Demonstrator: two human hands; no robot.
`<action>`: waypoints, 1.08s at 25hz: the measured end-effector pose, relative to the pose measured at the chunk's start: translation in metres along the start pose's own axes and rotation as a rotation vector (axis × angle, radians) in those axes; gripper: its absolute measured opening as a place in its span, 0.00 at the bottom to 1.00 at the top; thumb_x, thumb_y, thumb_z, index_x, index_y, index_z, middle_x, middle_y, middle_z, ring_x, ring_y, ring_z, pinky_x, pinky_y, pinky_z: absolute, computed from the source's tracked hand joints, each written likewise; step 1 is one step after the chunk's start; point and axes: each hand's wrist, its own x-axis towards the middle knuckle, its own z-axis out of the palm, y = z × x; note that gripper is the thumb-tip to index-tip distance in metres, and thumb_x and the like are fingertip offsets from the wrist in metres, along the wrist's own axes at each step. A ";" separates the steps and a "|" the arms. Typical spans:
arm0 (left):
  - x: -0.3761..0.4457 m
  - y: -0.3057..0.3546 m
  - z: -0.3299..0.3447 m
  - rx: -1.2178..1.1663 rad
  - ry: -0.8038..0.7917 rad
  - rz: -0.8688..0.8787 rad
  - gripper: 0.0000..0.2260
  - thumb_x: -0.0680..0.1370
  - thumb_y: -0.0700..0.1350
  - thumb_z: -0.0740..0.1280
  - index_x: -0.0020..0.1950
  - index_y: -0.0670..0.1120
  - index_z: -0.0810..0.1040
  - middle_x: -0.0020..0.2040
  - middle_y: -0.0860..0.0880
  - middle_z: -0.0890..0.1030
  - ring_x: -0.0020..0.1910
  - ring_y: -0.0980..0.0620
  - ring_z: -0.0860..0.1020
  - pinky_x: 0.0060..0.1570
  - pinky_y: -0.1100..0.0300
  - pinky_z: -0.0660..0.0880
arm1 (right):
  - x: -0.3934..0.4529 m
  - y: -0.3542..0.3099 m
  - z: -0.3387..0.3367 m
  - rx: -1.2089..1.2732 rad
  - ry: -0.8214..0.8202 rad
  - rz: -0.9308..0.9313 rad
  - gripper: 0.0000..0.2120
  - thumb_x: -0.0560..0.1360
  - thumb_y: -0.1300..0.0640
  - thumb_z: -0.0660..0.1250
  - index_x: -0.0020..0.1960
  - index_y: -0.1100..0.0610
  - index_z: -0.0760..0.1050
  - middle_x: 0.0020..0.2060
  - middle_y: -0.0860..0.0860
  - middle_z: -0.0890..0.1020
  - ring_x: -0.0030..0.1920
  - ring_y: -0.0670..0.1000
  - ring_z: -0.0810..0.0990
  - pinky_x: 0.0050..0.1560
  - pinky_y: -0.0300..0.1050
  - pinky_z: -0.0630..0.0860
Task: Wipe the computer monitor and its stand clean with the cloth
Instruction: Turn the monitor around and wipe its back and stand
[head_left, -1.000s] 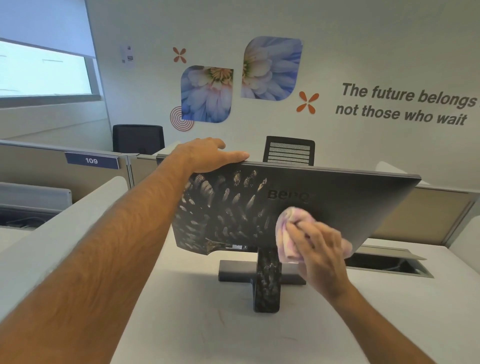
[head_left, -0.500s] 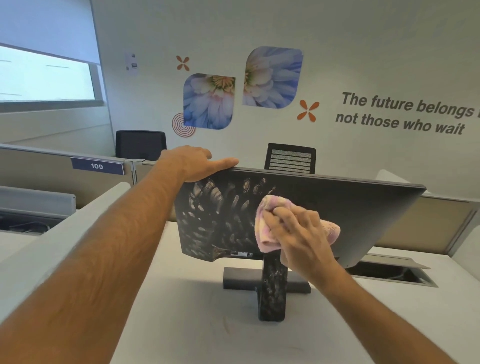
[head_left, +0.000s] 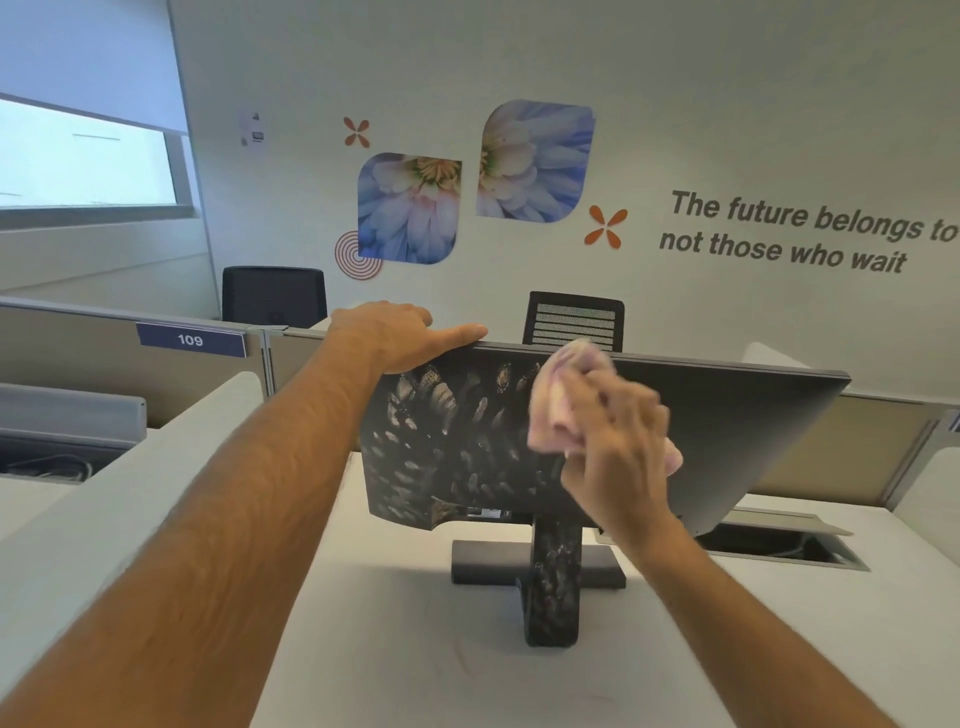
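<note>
- Bench (head_left: 395, 649) surface, pale and bare, lies nearest, with both forearms reaching across it towards the monitor.
- Standing on it, the stand (head_left: 553, 587) has a dark neck and base speckled with pale smudges — by the look of it, not yet wiped.
- The right hand (head_left: 615, 457) is curled round the pink cloth (head_left: 558, 410), bunching it and pressing it against the back of the monitor (head_left: 727, 431) close to the top edge. A second ago the cloth sat low on the panel near the neck, so the stroke has travelled upward and slightly left. The hand is motion-blurred, which suggests a quick sweep.
- To the left of the cloth, the panel carries a wide fan of pale streaks; the part to the right looks plain dark. Most of the soiled area seems untouched, so the wiping is probably at an early stage.
- The left hand (head_left: 400, 332) grips the monitor's upper left corner, thumb stretched along the top edge and fingers over the far side — bracing the panel as before.
- Beyond, a partition with a "109" label (head_left: 190, 340), two office chairs (head_left: 574, 319), and a wall with flower decals (head_left: 410, 208) and lettering.
</note>
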 end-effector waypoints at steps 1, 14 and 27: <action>0.000 0.000 0.001 0.001 -0.004 0.004 0.54 0.60 0.85 0.38 0.68 0.53 0.74 0.66 0.48 0.78 0.63 0.44 0.75 0.65 0.39 0.68 | 0.009 -0.002 -0.002 0.012 0.056 0.124 0.35 0.63 0.62 0.79 0.69 0.61 0.75 0.63 0.59 0.78 0.59 0.58 0.71 0.53 0.54 0.72; 0.004 -0.003 0.004 -0.005 0.009 0.013 0.56 0.57 0.86 0.37 0.67 0.53 0.75 0.66 0.47 0.78 0.62 0.43 0.76 0.65 0.37 0.68 | 0.017 -0.023 0.007 -0.066 -0.037 -0.086 0.35 0.63 0.59 0.79 0.69 0.58 0.75 0.62 0.57 0.78 0.58 0.58 0.73 0.50 0.55 0.73; 0.004 -0.004 0.005 -0.007 0.022 0.021 0.57 0.56 0.87 0.36 0.66 0.53 0.75 0.66 0.46 0.78 0.62 0.42 0.76 0.65 0.37 0.68 | 0.017 -0.039 0.007 -0.124 -0.223 -0.389 0.36 0.63 0.60 0.78 0.70 0.56 0.74 0.62 0.55 0.77 0.58 0.58 0.72 0.48 0.56 0.72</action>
